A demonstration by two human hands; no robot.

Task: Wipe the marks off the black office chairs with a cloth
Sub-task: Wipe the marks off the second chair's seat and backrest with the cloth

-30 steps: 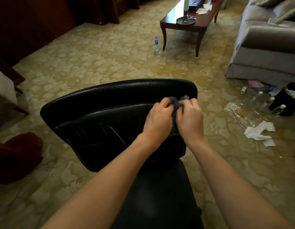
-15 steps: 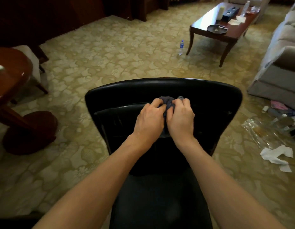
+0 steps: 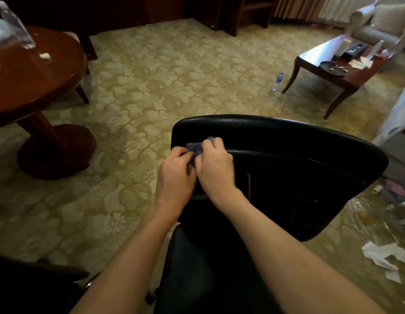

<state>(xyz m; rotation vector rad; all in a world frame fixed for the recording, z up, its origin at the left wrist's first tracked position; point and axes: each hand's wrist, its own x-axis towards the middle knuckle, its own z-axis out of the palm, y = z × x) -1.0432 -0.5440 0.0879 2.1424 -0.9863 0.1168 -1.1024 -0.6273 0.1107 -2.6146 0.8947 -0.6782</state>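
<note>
Fingers of both hands curl into a small dark grey cloth [image 3: 198,148], bunched soft and crumpled between them. The left hand [image 3: 175,175] pinches the cloth's near side and the right hand [image 3: 214,165] grips its far side, knuckles raised; the two hands touch each other. They hold the cloth against the left end of the backrest of a black office chair [image 3: 287,159], just under its top edge. The backrest is a broad curved shell with a smooth, slightly glossy rim and a ribbed, creased inner panel that catches faint streaks of light. Below the forearms lies the chair's seat [image 3: 197,268], flat, dark and dull in sheen.

Around the chair spreads a pale yellow-green carpet [image 3: 151,87] with a woven flower pattern. To the left stands a round table [image 3: 33,71] of polished reddish wood on a disc-shaped foot, with a clear plastic bottle [image 3: 18,26] upright on it. Far right is a low rectangular coffee table [image 3: 346,71] with curved legs and a shiny top; a small water bottle [image 3: 278,81] stands on the carpet beside its leg. Crumpled white paper [image 3: 385,254] and clear plastic wrap [image 3: 367,214] lie on the floor at right.
</note>
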